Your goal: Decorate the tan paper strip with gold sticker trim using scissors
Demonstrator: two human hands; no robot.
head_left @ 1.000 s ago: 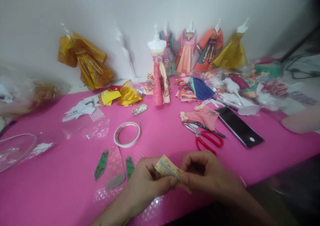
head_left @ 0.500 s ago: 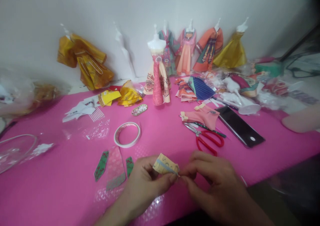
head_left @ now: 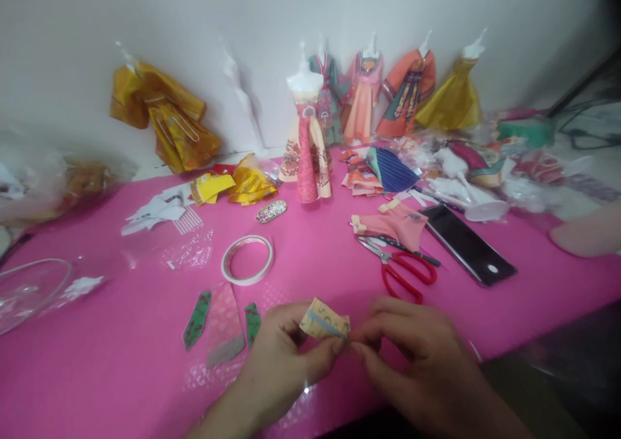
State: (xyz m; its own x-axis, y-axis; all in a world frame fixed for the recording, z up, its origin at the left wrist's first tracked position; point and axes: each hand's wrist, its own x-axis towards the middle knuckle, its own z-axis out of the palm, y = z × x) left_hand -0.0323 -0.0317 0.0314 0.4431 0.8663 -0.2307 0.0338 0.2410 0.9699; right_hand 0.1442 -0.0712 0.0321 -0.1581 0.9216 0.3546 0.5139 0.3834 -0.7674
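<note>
Between the thumb and fingers of my left hand is a small patterned cream fabric piece with a grey-blue strip along it. My right hand pinches at that piece's right corner; whatever lies under its fingertips is too small to make out. Left of my hands, a pink fabric piece with a grey hem lies flat, flanked by two green patterned pieces. A roll of double-sided tape rests beyond them. Farther back stands a small white mannequin in a pink and cream dress.
Red-handled scissors lie beside a pink doll garment and a black phone. Several dressed miniature mannequins lean along the wall, including one in a gold robe. Plastic bags lie at left. Someone's hand or arm reaches the right edge.
The view has shifted slightly. Both hands keep nearly the same pose, and the cream piece's right end looks slightly more spread, its corner now showing at my right fingertips.
</note>
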